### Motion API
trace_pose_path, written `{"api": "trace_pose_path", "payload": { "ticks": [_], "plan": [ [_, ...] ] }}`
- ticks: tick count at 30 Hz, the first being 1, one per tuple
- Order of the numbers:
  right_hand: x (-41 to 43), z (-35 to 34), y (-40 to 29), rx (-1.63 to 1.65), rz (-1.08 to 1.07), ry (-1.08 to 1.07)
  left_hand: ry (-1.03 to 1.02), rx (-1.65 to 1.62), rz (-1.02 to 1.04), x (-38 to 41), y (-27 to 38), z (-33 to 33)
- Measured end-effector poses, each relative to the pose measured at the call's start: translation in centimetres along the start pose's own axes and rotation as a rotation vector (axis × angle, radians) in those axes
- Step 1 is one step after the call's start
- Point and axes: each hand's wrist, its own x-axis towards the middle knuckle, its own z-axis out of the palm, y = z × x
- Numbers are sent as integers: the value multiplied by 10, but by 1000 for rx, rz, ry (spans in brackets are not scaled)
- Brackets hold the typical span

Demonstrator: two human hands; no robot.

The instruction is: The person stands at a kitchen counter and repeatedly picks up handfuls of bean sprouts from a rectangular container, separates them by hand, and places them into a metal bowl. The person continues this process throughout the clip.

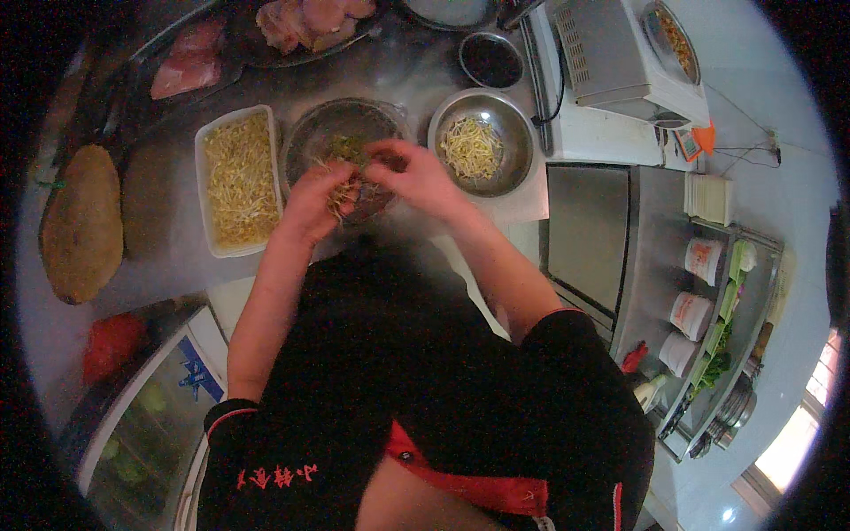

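Note:
My left hand (pixel 315 199) is closed around a small bunch of bean sprouts (pixel 342 198), over the near part of a round bowl (pixel 299 136). Beside it, my right hand (pixel 412 172) has its thumb and fingers curled over the same bowl; whether something thin is between the fingertips cannot be made out. Greenish scraps (pixel 346 147) lie in that bowl. To the left stands a white plastic tub (pixel 200 179) full of bean sprouts. On the right, a stainless steel bowl (pixel 521 159) holds a smaller heap of sprouts (pixel 471 147).
Raw meat (pixel 189 60) and a plate of pale meat (pixel 312 23) lie at the back of the steel table. A small bowl with dark contents (pixel 491 61) is behind the steel bowl. A brown oblong object (pixel 83 226) lies far left; a white appliance (pixel 604 53) stands right.

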Motion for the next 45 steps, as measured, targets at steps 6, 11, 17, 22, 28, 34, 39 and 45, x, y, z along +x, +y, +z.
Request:
{"api": "trace_pose_path", "payload": {
  "ticks": [6, 11, 17, 22, 28, 34, 39, 45],
  "plan": [
    [11, 35, -50, -165, -15, 41, 45, -14, -10, -16, 14, -10],
    [28, 46, -30, -129, -141, 314, 33, -257, 35, -22, 14, -34],
    [54, 44, 18, -691, -317, 16, -143, -260, -76, -27, 31, -43],
    [54, 46, -49, 4, 155, -274, -370, -134, -122, -24, 31, -36],
    [52, 62, -78, -186, 160, -282, -353, -157, -61, -17, 28, -36],
    [43, 45, -75, -63, 159, -92, -319, -224, -86, -6, 21, -53],
    [35, 39, -67, 139, 181, 36, -262, -265, -46, -6, 19, -51],
    [31, 36, -58, 160, 126, 120, -199, -208, -1, -12, 26, -46]
  ]
}}
